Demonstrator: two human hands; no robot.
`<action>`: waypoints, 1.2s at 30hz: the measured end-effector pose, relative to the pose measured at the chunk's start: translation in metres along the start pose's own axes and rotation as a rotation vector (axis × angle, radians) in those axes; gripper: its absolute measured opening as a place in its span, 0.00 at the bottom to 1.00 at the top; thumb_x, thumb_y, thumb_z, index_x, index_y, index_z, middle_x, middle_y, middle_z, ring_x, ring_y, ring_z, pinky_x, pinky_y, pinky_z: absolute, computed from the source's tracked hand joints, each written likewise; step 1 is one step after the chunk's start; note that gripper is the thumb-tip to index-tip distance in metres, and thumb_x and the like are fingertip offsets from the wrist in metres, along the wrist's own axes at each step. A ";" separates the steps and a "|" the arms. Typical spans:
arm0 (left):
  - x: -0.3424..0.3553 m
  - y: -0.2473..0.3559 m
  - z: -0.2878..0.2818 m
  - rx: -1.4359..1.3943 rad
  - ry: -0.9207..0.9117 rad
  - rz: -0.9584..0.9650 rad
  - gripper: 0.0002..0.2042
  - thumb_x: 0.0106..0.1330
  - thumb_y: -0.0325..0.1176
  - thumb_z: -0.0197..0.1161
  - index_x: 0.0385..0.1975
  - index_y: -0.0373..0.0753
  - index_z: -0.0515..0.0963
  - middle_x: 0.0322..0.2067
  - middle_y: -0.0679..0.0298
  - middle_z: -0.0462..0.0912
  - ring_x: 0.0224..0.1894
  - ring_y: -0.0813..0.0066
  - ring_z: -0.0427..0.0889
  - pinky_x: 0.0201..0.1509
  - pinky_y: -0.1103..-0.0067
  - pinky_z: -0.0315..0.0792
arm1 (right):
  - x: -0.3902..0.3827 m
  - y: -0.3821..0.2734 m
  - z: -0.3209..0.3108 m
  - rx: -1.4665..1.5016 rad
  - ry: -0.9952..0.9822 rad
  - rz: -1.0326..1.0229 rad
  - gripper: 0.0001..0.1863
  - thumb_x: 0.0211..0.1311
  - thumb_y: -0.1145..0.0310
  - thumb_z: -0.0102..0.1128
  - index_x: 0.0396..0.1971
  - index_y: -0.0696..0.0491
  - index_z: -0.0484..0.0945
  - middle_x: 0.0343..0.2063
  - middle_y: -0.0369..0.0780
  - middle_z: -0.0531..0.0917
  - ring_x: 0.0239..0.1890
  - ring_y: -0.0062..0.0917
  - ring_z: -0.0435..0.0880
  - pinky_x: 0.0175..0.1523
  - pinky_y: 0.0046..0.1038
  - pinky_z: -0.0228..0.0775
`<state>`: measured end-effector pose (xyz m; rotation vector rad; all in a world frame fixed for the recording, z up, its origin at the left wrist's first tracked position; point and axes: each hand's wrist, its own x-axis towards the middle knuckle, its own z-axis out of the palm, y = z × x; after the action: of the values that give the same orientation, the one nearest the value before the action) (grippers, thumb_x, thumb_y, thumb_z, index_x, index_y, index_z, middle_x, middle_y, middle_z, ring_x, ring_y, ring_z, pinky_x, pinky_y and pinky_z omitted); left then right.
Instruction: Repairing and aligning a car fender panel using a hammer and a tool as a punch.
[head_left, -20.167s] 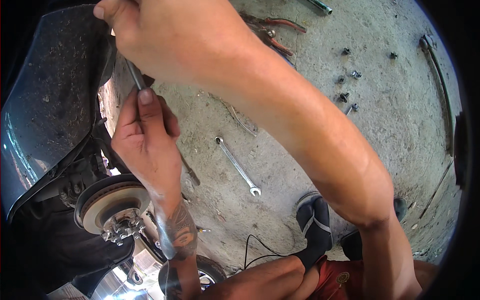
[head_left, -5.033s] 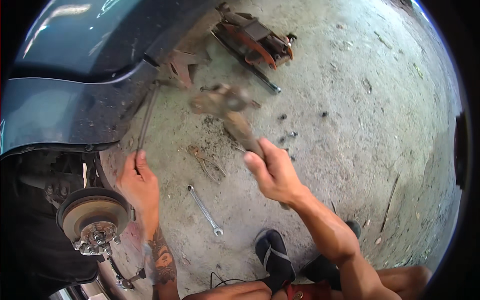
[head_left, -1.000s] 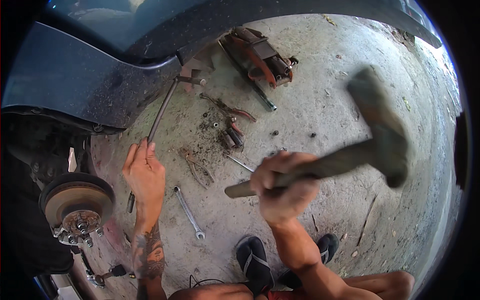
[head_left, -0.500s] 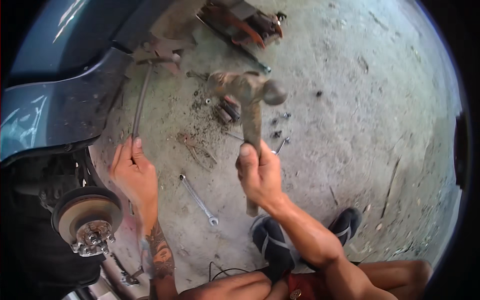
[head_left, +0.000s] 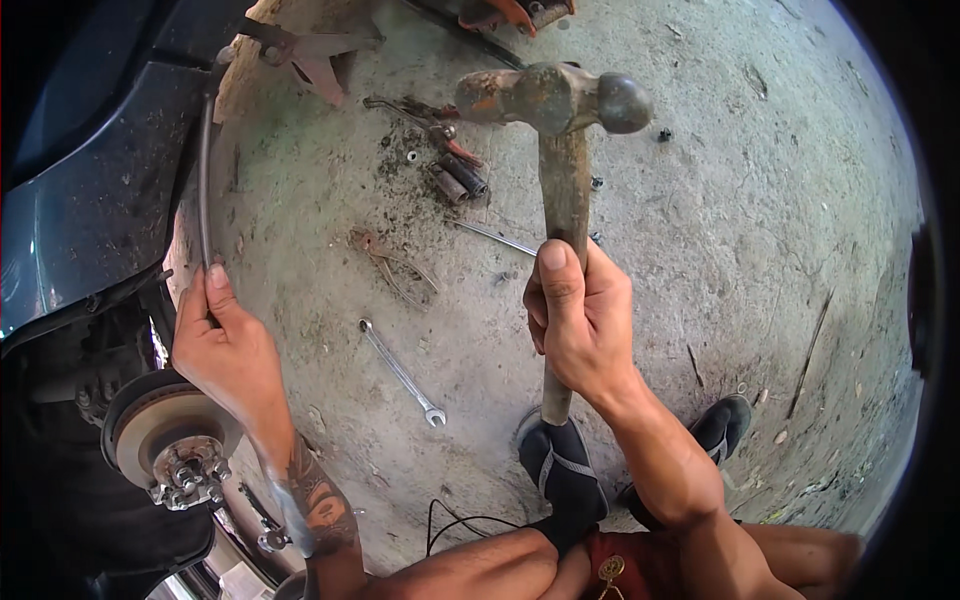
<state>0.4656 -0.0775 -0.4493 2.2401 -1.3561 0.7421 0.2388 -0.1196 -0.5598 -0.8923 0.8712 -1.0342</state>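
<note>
My right hand [head_left: 580, 320] is closed around the wooden handle of a ball-peen hammer [head_left: 566, 190]. The hammer stands head-up in front of me, its worn metal head across the top and the rounded peen to the right. On the left, my left hand [head_left: 228, 335] pinches the lower end of a long, thin metal bar [head_left: 207, 180] between thumb and fingers. The bar rises along the edge of a dark blue car body panel [head_left: 110, 200]; its upper end is close to the panel. Below that hand, a brake disc [head_left: 160, 430] with bare wheel studs shows.
On the concrete floor [head_left: 700, 270] lie a combination wrench [head_left: 402, 372], rusty pliers [head_left: 395, 268], dark sockets [head_left: 460, 182] and another long shiny tool [head_left: 495, 237]. A rusty stand [head_left: 318, 60] and an orange-and-black jack [head_left: 510, 12] are at the far side. My feet in dark socks and sandals [head_left: 565, 465] are below.
The bar in my left hand has swung left, toward the car panel. My right hand has carried the hammer up and to the right. The view has shifted slightly.
</note>
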 end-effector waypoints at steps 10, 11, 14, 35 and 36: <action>0.001 0.009 -0.006 -0.055 -0.048 -0.058 0.10 0.63 0.31 0.57 0.34 0.28 0.78 0.25 0.51 0.78 0.28 0.55 0.79 0.31 0.70 0.69 | 0.008 -0.034 0.021 -0.051 -0.151 -0.012 0.20 0.68 0.52 0.42 0.25 0.55 0.64 0.13 0.32 0.67 0.11 0.12 0.62 0.14 0.16 0.54; 0.000 0.010 -0.005 -0.072 -0.057 -0.058 0.10 0.63 0.31 0.56 0.33 0.29 0.78 0.24 0.51 0.78 0.27 0.55 0.78 0.30 0.69 0.68 | 0.011 -0.042 0.024 -0.016 -0.155 -0.095 0.20 0.68 0.52 0.42 0.25 0.55 0.64 0.13 0.32 0.67 0.11 0.12 0.62 0.14 0.16 0.54; 0.002 0.010 -0.004 -0.054 -0.048 -0.030 0.09 0.63 0.30 0.56 0.32 0.30 0.78 0.23 0.52 0.77 0.26 0.54 0.77 0.28 0.68 0.67 | 0.020 -0.058 0.037 0.046 -0.174 -0.270 0.21 0.68 0.52 0.41 0.26 0.55 0.65 0.13 0.32 0.67 0.11 0.11 0.62 0.14 0.16 0.54; 0.002 0.014 -0.001 -0.120 -0.063 0.029 0.07 0.62 0.29 0.56 0.32 0.31 0.78 0.22 0.53 0.75 0.24 0.52 0.74 0.26 0.68 0.66 | 0.033 -0.028 0.056 0.120 -0.034 -0.168 0.18 0.67 0.54 0.44 0.24 0.53 0.66 0.14 0.30 0.65 0.14 0.14 0.62 0.18 0.20 0.57; 0.004 0.010 -0.004 -0.112 -0.067 0.043 0.07 0.62 0.29 0.56 0.32 0.31 0.78 0.22 0.53 0.75 0.24 0.52 0.74 0.26 0.68 0.66 | 0.047 -0.017 0.073 -0.176 -0.004 -0.242 0.16 0.66 0.57 0.50 0.25 0.55 0.69 0.13 0.31 0.68 0.15 0.17 0.64 0.21 0.23 0.59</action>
<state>0.4573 -0.0821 -0.4434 2.1724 -1.4447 0.5949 0.3121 -0.1543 -0.5246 -1.1689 0.8751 -1.1760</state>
